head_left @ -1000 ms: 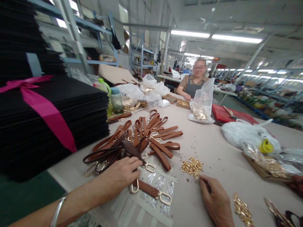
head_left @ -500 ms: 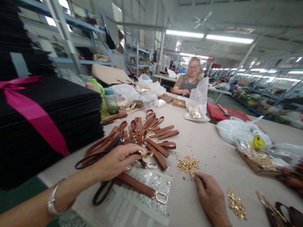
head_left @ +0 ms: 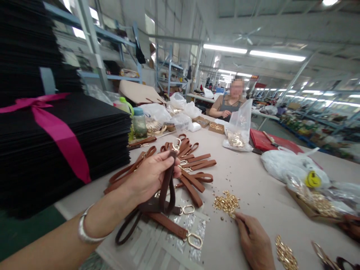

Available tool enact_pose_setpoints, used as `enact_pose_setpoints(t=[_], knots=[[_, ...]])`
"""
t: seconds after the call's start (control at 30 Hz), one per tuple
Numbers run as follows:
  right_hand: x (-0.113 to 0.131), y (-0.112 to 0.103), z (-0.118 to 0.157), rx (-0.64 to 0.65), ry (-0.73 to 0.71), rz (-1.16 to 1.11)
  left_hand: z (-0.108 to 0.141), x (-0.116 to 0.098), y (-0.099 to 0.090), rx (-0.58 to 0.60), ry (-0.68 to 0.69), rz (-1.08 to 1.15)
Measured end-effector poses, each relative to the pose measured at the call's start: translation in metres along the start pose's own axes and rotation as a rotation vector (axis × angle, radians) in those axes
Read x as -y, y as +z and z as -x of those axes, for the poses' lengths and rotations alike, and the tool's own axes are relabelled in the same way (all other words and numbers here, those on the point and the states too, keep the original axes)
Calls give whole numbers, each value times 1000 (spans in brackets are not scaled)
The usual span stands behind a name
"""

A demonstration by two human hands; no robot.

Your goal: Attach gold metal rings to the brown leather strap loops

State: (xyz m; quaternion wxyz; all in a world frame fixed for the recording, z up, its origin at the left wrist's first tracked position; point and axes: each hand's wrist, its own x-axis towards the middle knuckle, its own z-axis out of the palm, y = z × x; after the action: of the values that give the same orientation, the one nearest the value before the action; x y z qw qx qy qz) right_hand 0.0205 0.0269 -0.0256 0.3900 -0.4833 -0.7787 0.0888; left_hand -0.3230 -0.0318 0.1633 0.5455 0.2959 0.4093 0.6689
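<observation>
My left hand [head_left: 157, 173] is closed on a dark brown leather wrist strap [head_left: 168, 187], holding it up over the table. A gold clasp [head_left: 176, 145] sticks up from its top and the loop hangs down. Below it lie another dark brown strap [head_left: 152, 205] and a lighter brown strap [head_left: 168, 225], each with a gold oval ring. My right hand [head_left: 254, 238] rests on the table with thumb and forefinger together at the edge of a heap of small gold hardware pieces [head_left: 226, 202]. Whether a piece sits in its fingertips is hidden.
Several brown straps [head_left: 194, 183] lie fanned behind my left hand. A tall stack of black sheets [head_left: 104, 138] with a pink ribbon stands at left. More gold pieces [head_left: 285, 253] lie right of my right hand. Plastic bags [head_left: 292, 165] are at right. A person [head_left: 227, 107] sits across the table.
My left hand has turned and lifted the dark brown strap, so the clasp points up and the loop hangs below. My right hand stays by the gold heap. The view has shifted slightly.
</observation>
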Motion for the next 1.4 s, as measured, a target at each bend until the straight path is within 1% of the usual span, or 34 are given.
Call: enact_pose_setpoints(t=[0.07, 0.17, 0.23, 0.3, 0.4, 0.47, 0.53, 0.6, 0.67, 0.77, 0.93, 1.1, 1.17, 1.23, 1.3, 1.4], knots=[[4, -2, -1, 4, 76, -48, 8, 11, 3, 44, -64, -67], [14, -8, -7, 12, 277, -183, 23, 35, 5, 68, -137, -173], [26, -13, -11, 27, 412, -321, 31, 53, 7, 63, -174, -207], [44, -19, -14, 60, 498, -483, 38, 71, 8, 72, -226, -246], [80, -24, -14, 147, 536, -754, 47, 92, 14, 119, -269, -310], [105, -25, -12, 214, 515, -895, 53, 100, 20, 157, -244, -341], [125, -23, -9, 259, 502, -971, 58, 105, 24, 204, -197, -372], [137, -20, -6, 271, 504, -1005, 63, 109, 28, 249, -164, -402], [143, -18, -5, 269, 508, -1014, 67, 111, 29, 279, -132, -421], [143, -18, -5, 272, 494, -1006, 71, 114, 30, 303, -70, -483], [140, -21, -1, 306, 471, -969, 74, 117, 30, 301, 24, -674], [138, -20, 6, 324, 504, -999, 75, 126, 27, 334, 79, -829], [139, -19, 9, 293, 521, -1023, 74, 132, 24, 321, 135, -915], [140, -18, 12, 236, 545, -1064, 73, 139, 20, 295, 226, -981], [141, -18, 15, 186, 582, -1113, 74, 145, 17, 278, 321, -1009], [142, -18, 18, 148, 620, -1180, 76, 150, 15, 301, 420, -1005]])
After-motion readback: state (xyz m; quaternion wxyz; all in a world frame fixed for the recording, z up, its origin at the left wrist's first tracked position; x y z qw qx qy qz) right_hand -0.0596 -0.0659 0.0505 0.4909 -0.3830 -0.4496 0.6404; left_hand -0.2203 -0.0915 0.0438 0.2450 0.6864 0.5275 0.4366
